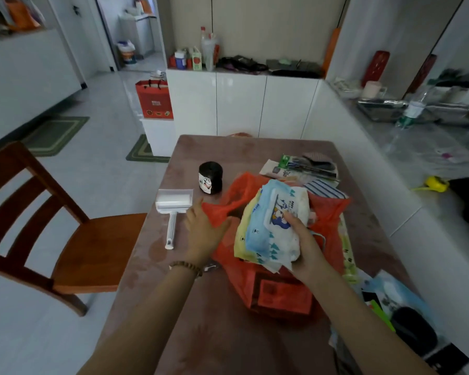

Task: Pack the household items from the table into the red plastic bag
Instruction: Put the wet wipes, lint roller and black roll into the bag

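1. Centre frame: your left hand (204,229) grips the red plastic bag (279,296) by its rim; your right hand (301,240) clutches wipe packs (266,234) over its mouth.
2. Left to pack on the surface (201,150): lint roller (173,205), black roll (210,177), packets (306,169) at upper right.

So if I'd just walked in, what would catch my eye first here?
The red plastic bag sprawls brightly over the middle of the brownish table. The left hand grips its edge while the right hand holds a bundle of blue-and-white packets above it. Left of the bag lie a white lint roller and a black roll.
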The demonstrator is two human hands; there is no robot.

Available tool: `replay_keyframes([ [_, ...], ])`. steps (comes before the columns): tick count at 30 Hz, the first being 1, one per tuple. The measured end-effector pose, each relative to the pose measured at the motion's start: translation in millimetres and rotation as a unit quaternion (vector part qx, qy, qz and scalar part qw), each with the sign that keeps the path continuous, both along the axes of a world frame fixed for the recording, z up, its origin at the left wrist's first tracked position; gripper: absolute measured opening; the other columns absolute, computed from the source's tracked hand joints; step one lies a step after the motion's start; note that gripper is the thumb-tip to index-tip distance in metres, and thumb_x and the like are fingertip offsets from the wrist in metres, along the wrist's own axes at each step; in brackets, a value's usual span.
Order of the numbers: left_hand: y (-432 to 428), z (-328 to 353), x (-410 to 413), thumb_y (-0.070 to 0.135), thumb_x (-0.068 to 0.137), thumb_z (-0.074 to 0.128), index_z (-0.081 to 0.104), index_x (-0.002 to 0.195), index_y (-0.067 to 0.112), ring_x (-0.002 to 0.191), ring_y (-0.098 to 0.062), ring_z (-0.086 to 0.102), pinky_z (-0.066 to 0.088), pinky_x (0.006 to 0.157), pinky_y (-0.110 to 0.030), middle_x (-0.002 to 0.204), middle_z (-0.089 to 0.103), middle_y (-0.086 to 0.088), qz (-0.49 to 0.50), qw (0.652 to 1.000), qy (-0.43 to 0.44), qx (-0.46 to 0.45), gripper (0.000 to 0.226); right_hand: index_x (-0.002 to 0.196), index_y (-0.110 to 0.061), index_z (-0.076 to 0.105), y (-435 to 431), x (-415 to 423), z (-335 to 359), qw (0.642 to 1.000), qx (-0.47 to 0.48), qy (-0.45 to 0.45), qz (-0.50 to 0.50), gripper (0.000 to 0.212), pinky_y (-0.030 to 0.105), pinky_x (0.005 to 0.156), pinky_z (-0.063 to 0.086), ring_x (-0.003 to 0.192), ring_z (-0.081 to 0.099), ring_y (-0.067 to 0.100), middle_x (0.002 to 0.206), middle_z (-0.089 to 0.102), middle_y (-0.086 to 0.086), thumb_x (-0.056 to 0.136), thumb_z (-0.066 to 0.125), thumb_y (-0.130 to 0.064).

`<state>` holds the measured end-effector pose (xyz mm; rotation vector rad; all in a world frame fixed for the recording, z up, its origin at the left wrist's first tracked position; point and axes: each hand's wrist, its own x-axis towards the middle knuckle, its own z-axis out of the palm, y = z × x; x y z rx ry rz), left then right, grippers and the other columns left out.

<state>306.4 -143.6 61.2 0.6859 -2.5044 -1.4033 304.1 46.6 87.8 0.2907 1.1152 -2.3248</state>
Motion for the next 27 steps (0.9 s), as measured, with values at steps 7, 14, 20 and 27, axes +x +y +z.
replay_keyframes([
  [7,-6.6,6.9,-29.6,0.014,0.095,0.045,0.064,0.083,0.006,0.067,-0.021,0.052,0.040,0.054,-0.026,0.073,0.061,-0.010,0.047,0.997,0.043,0.037,0.024,0.124,-0.017,0.062,-11.6,-50.0,-20.5,0.999,0.051,-0.012,-0.007,0.067,0.046,0.082,0.057,0.099,0.069,0.030,0.114,0.070,0.013,0.061,0.082,-0.029],
  [14,-12.4,29.6,-42.0,0.016,0.097,0.041,0.064,0.077,0.011,0.068,-0.018,0.057,0.049,0.057,-0.017,0.073,0.062,-0.005,0.097,0.960,-0.007,0.261,0.031,0.141,-0.024,0.036,-14.3,-64.9,-41.1,0.929,0.357,0.099,0.005,0.100,0.045,0.102,0.046,0.123,0.053,0.022,0.140,0.050,0.002,0.056,0.087,-0.040],
  [20,-29.5,18.5,-33.5,0.017,0.090,0.059,0.069,0.097,0.011,0.081,-0.025,0.067,0.055,0.082,-0.036,0.090,0.072,-0.012,0.006,0.948,-0.024,0.316,0.014,0.144,-0.012,0.029,-15.6,-58.2,-37.4,0.842,0.482,0.238,0.038,0.083,0.021,0.101,0.030,0.134,0.033,0.018,0.135,0.039,-0.001,0.076,0.077,-0.014],
  [27,-63.2,-9.2,-9.8,0.030,0.085,0.068,0.064,0.116,0.008,0.096,-0.035,0.068,0.055,0.087,-0.044,0.108,0.070,-0.021,-0.104,0.939,-0.057,0.324,0.038,0.145,-0.019,0.030,-36.7,-27.2,-32.7,0.853,0.457,0.252,0.002,0.073,0.020,0.108,0.030,0.136,0.030,0.011,0.151,0.032,0.000,0.084,0.069,-0.022],
])
